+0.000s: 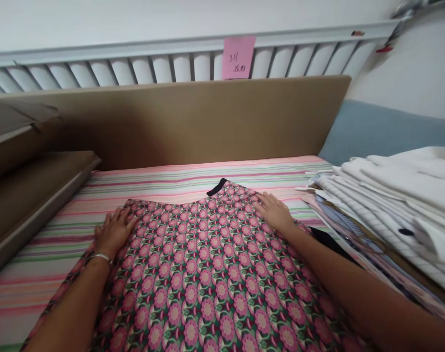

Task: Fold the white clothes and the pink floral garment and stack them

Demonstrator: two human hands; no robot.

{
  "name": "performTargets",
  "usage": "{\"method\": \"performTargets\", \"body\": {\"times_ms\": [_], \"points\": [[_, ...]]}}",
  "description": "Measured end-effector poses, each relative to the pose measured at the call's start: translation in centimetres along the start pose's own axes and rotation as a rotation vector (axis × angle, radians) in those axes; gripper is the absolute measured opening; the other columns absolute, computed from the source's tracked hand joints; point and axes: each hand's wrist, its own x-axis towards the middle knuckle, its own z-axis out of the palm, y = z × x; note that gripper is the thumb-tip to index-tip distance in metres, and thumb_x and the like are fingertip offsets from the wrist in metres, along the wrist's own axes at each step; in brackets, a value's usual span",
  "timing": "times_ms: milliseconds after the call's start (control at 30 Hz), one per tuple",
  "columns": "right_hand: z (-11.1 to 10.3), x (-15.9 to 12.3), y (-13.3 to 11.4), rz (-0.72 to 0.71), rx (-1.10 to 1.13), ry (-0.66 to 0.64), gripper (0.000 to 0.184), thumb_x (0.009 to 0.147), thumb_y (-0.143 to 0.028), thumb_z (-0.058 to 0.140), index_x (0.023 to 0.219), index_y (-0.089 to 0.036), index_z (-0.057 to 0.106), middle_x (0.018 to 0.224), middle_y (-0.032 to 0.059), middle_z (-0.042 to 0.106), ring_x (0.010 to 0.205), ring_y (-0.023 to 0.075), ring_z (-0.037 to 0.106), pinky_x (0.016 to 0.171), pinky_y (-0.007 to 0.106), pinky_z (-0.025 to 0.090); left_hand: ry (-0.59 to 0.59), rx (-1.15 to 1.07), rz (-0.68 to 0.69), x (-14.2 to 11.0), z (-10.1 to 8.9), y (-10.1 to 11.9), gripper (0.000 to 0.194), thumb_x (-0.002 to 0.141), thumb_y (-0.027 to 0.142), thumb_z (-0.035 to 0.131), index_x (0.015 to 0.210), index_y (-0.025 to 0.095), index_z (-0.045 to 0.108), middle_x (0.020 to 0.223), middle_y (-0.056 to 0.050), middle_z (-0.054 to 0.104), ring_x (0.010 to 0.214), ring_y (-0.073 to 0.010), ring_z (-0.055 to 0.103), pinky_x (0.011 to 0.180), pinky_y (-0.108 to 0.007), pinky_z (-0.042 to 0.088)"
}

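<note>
A pink, green and dark flower-patterned garment (pixel 203 264) lies spread out on a striped sheet (pixel 163 181). Its upper edge curves, and a short black band shows at the neckline near the top. My left hand (pixel 114 232) rests on the garment's upper left corner, fingers spread over the cloth. On the upper right part my right hand (pixel 275 210) lies flat with its fingers stretched out. Another black strip shows beyond my right forearm. The lower end of the garment runs out of view.
Folded clothes (pixel 401 195) are stacked at the right, white ones on top. Brown boxes (pixel 35 195) stand at the left. Behind the sheet leans a brown board (pixel 215 122), below a white railing (pixel 152 68) bearing a pink paper note (pixel 239 57).
</note>
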Motion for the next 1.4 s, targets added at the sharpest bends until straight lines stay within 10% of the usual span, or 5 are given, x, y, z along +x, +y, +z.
{"method": "performTargets", "body": {"times_ms": [267, 467, 867, 1033, 1400], "points": [[-1.2, 7.9, -4.7, 0.067, 0.106, -0.124, 0.058, 0.068, -0.042, 0.066, 0.117, -0.013, 0.059, 0.109, 0.0102, 0.066, 0.096, 0.0238, 0.06, 0.079, 0.03, 0.045, 0.377, -0.09, 0.315, -3.3, -2.6, 3.8, 0.043, 0.089, 0.041, 0.033, 0.119, 0.019, 0.054, 0.132, -0.008, 0.051, 0.127, -0.0242, 0.039, 0.111, -0.051, 0.014], [-0.7, 8.2, -5.8, -0.032, -0.04, 0.049, 0.022, 0.081, -0.032, 0.052, 0.093, -0.02, 0.067, 0.098, 0.0073, 0.068, 0.095, 0.0228, 0.057, 0.083, 0.033, 0.038, -0.136, -0.216, 0.895, -8.5, -1.7, 10.8, 0.043, 0.087, 0.048, 0.039, 0.127, 0.034, 0.048, 0.134, 0.002, 0.051, 0.123, -0.019, 0.044, 0.107, -0.039, 0.03], [0.4, -1.6, -8.3, -0.653, 0.039, -0.111, 0.044, 0.09, -0.039, 0.036, 0.131, -0.028, 0.045, 0.144, 0.0015, 0.038, 0.132, 0.0204, 0.031, 0.109, 0.041, 0.023, -0.122, -0.031, 0.696, -1.9, 0.8, 12.1, 0.056, 0.088, 0.055, 0.024, 0.14, 0.033, 0.026, 0.151, -0.003, 0.025, 0.137, -0.0272, 0.022, 0.108, -0.056, 0.021], [1.5, -0.2, -2.4, -0.23, -0.132, -0.09, 0.052, 0.091, -0.045, 0.03, 0.136, -0.021, 0.041, 0.145, 0.0104, 0.034, 0.134, 0.0273, 0.028, 0.107, 0.049, 0.025, -0.082, 0.056, 0.334, 2.5, -0.7, 10.3, 0.052, 0.089, 0.049, 0.029, 0.137, 0.028, 0.035, 0.15, -0.01, 0.026, 0.137, -0.0344, 0.02, 0.104, -0.067, 0.015], [1.3, 0.7, -1.8, -0.195, -0.197, -0.045, 0.053, 0.092, -0.045, 0.024, 0.136, -0.021, 0.04, 0.144, 0.0113, 0.036, 0.133, 0.0282, 0.031, 0.105, 0.048, 0.028, -0.118, 0.011, 0.437, -8.9, -2.1, 2.1, 0.052, 0.089, 0.049, 0.03, 0.138, 0.033, 0.03, 0.148, -0.005, 0.032, 0.137, -0.0245, 0.024, 0.109, -0.053, 0.021]]}}
